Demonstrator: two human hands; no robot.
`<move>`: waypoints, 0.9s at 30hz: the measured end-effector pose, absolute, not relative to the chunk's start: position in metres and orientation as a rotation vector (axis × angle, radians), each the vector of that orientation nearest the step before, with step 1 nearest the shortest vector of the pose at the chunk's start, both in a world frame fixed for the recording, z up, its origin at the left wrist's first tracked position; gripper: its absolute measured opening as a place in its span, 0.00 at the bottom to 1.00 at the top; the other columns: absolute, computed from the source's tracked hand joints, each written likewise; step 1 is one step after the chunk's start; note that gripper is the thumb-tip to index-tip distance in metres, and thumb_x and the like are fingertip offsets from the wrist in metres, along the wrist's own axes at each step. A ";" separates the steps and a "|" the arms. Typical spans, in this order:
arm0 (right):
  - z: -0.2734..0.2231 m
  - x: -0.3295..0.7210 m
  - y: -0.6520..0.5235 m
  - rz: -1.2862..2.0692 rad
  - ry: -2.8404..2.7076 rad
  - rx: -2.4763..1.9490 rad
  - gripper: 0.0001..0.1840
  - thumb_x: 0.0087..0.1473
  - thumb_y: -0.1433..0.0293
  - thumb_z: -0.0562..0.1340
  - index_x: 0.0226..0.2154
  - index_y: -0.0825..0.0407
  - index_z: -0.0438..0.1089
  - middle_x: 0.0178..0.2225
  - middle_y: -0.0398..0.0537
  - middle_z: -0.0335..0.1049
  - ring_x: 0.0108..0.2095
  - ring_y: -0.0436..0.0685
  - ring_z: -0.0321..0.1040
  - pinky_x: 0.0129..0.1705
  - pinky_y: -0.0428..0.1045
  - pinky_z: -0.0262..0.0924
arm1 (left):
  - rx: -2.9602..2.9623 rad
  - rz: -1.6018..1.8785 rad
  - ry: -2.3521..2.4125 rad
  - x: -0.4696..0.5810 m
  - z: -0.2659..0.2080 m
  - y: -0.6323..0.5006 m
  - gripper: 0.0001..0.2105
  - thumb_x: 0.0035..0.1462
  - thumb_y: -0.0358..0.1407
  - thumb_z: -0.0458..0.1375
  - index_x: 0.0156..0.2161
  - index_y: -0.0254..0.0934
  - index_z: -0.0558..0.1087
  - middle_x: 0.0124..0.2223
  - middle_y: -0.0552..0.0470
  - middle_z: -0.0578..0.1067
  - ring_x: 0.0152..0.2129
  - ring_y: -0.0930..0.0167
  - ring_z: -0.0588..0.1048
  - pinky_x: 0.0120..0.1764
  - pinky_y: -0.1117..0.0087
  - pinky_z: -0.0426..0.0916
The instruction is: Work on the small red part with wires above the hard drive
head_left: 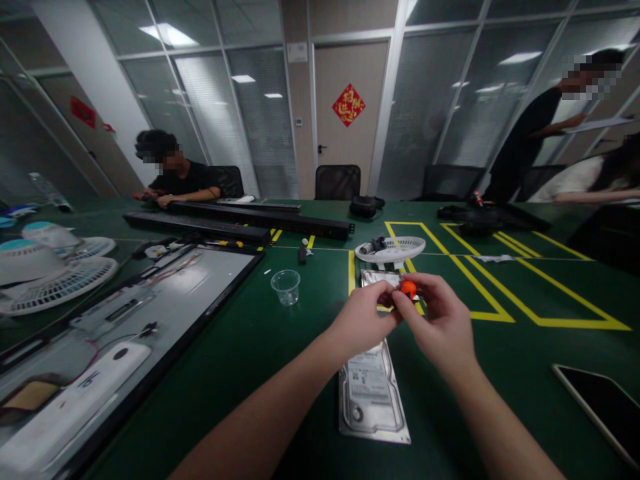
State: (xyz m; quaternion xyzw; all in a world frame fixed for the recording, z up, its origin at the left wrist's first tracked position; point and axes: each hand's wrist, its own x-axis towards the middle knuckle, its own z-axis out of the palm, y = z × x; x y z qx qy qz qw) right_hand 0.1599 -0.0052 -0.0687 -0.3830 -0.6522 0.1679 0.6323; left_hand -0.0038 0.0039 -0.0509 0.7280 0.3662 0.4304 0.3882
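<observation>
In front of me my right hand [443, 317] is closed, its thumb and fingers around a small orange round-ended thing [409, 289]. My left hand [367, 313] is pinched right beside it, fingertips close to those of the right; whatever lies between its fingers is hidden. Below the hands, a silver hard drive [374, 393] with a white label lies flat on the green table. Another silver metal piece [375, 276] shows just behind my hands, partly covered by them. A clear plastic cup [285, 287] stands to the left.
A white basket-like grille [413, 250] holding dark parts sits beyond my hands. To the left lies a large opened panel [195, 283] with a white power strip [85, 407] on it. Long black bars [260, 217] lie farther back. A tablet [597, 403] rests at right. People sit and stand across the table.
</observation>
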 end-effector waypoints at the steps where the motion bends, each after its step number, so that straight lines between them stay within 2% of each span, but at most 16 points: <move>1: -0.068 0.161 -0.006 0.397 -1.508 -0.869 0.14 0.64 0.65 0.72 0.53 0.45 0.79 0.49 0.52 0.83 0.47 0.64 0.82 0.50 0.60 0.78 | 1.852 1.089 0.928 -0.004 -0.051 0.004 0.09 0.62 0.30 0.65 0.47 0.33 0.80 0.48 0.43 0.86 0.47 0.60 0.84 0.51 0.62 0.76; 3: -0.068 0.162 -0.008 0.413 -1.534 -0.860 0.15 0.68 0.66 0.68 0.56 0.44 0.79 0.54 0.54 0.83 0.52 0.65 0.82 0.55 0.62 0.77 | 1.860 1.080 0.922 -0.004 -0.051 0.004 0.08 0.62 0.30 0.64 0.46 0.33 0.80 0.47 0.43 0.86 0.46 0.61 0.84 0.50 0.62 0.76; 5: -0.068 0.162 -0.008 0.413 -1.532 -0.865 0.15 0.68 0.66 0.68 0.56 0.44 0.80 0.54 0.54 0.83 0.53 0.65 0.81 0.56 0.62 0.76 | 1.868 1.080 0.926 -0.004 -0.051 0.004 0.08 0.63 0.30 0.64 0.47 0.33 0.81 0.48 0.43 0.86 0.45 0.61 0.84 0.49 0.63 0.76; 11: -0.070 0.159 -0.003 0.379 -1.469 -0.872 0.14 0.61 0.65 0.75 0.48 0.46 0.78 0.42 0.49 0.81 0.41 0.61 0.80 0.44 0.57 0.77 | 1.858 1.088 0.959 -0.004 -0.051 0.004 0.10 0.60 0.30 0.67 0.47 0.33 0.80 0.48 0.43 0.86 0.45 0.61 0.83 0.50 0.63 0.77; 18: -0.068 0.161 -0.007 0.426 -1.514 -0.861 0.13 0.68 0.66 0.67 0.54 0.45 0.80 0.52 0.52 0.84 0.49 0.64 0.82 0.52 0.60 0.77 | 1.873 1.065 0.926 -0.004 -0.051 0.004 0.08 0.63 0.30 0.64 0.46 0.33 0.81 0.48 0.44 0.86 0.45 0.61 0.84 0.48 0.64 0.75; 24: -0.069 0.158 -0.003 0.382 -1.461 -0.870 0.12 0.61 0.65 0.75 0.47 0.45 0.79 0.41 0.48 0.81 0.41 0.61 0.80 0.43 0.56 0.77 | 1.847 1.110 0.951 -0.004 -0.054 0.005 0.10 0.60 0.32 0.68 0.46 0.34 0.79 0.48 0.43 0.85 0.45 0.61 0.83 0.49 0.62 0.76; 27: -0.068 0.159 -0.004 0.386 -1.471 -0.862 0.12 0.62 0.65 0.74 0.48 0.45 0.79 0.43 0.48 0.81 0.42 0.61 0.80 0.45 0.56 0.77 | 1.846 1.089 0.944 -0.004 -0.053 0.005 0.07 0.62 0.30 0.66 0.45 0.34 0.79 0.47 0.44 0.86 0.45 0.62 0.83 0.49 0.62 0.76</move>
